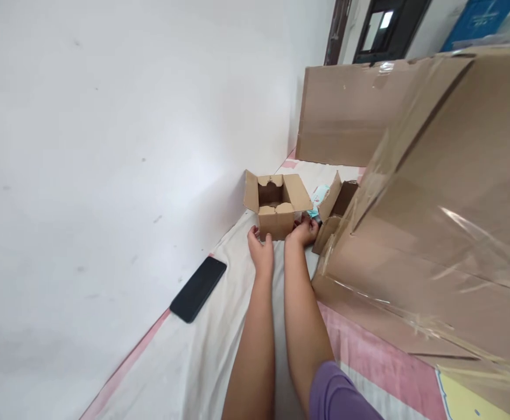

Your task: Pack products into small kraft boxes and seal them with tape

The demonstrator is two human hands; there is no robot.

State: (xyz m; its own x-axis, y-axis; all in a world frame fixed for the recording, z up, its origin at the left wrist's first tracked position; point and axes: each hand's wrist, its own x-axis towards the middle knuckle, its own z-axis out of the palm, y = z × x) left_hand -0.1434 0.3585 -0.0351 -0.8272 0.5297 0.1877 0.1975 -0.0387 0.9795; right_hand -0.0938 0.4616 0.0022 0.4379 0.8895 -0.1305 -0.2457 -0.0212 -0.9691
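A small open cardboard box (276, 224) stands upright on the cloth with its flaps folded outward; nothing is visible inside from here. My left hand (261, 252) is at its lower left front corner, thumb on the front and fingers by the side, closed on that corner. Close against the box's right side is my right hand (304, 230), its fingers curled and partly hidden. By those fingertips lies a small dark item (317, 220), too small to name. A pale blue-green packet (320, 197) lies just behind it.
A second open carton (339, 201) sits right of my hands, against a large taped cardboard box (447, 221). Another big cardboard panel (346, 116) stands behind. A black phone (198, 289) lies beside the white wall (106, 175) at left. Wrinkled cloth (220, 338) covers the surface.
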